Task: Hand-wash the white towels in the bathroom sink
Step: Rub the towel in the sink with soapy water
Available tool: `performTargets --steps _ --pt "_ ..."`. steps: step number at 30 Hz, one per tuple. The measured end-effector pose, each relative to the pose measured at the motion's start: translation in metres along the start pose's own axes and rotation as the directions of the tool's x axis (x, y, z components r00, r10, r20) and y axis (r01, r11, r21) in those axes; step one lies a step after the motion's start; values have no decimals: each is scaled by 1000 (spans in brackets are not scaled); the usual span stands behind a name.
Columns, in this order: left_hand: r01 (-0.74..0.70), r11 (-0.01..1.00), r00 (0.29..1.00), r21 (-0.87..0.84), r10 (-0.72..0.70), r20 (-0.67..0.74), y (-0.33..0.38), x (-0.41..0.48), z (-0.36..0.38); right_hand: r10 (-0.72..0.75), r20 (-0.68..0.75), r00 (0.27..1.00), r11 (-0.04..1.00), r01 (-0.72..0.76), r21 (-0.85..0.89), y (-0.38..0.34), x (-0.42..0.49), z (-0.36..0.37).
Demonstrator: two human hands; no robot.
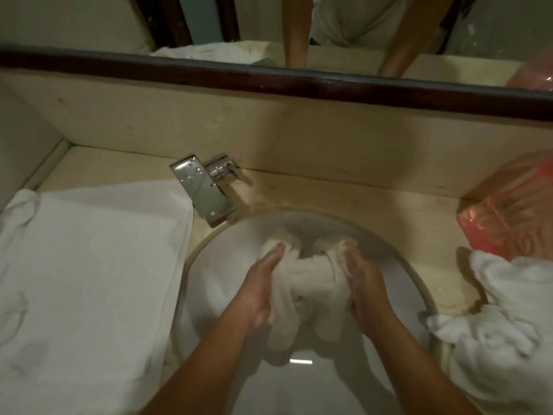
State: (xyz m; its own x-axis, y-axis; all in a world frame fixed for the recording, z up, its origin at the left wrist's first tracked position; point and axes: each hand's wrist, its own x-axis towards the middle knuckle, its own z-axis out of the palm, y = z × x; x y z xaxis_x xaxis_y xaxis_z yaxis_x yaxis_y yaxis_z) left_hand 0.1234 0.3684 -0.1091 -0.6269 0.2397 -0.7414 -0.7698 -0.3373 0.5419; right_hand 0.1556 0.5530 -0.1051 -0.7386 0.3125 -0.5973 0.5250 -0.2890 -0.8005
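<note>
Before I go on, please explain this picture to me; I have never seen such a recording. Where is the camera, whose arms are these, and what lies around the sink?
There is no machine here. A person wears the camera on the head, so you look down along their own arms. The left hand and the right hand both grip one bunched white towel inside the sink. The tap stands behind it, to the left. On the counter, a flat white cloth lies on the left; a crumpled white pile and a pink plastic bag lie on the right. The mirror at the top reflects the person's arms.
</note>
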Motion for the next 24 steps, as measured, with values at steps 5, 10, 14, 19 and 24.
performTargets --steps 5,10,14,19,24 --pt "-331 763 867 555 478 -140 -3 -3 29 -95 -43 995 991 90 -102 0 -36 63" --pt "-360 745 888 562 459 -39 -9 -17 37 -271 -160 949 948 234 -216 -4 -34 60" --pt "-344 788 851 511 491 -185 3 -15 45 -250 -169 953 951 209 -227 1 -35 73" --pt "-344 779 881 524 460 -105 -9 -29 50 -291 -199 936 928 225 -298 -2 -26 63" --pt "-309 768 838 561 499 -221 7 -14 42 -283 -80 956 920 247 -304 11 -38 75"
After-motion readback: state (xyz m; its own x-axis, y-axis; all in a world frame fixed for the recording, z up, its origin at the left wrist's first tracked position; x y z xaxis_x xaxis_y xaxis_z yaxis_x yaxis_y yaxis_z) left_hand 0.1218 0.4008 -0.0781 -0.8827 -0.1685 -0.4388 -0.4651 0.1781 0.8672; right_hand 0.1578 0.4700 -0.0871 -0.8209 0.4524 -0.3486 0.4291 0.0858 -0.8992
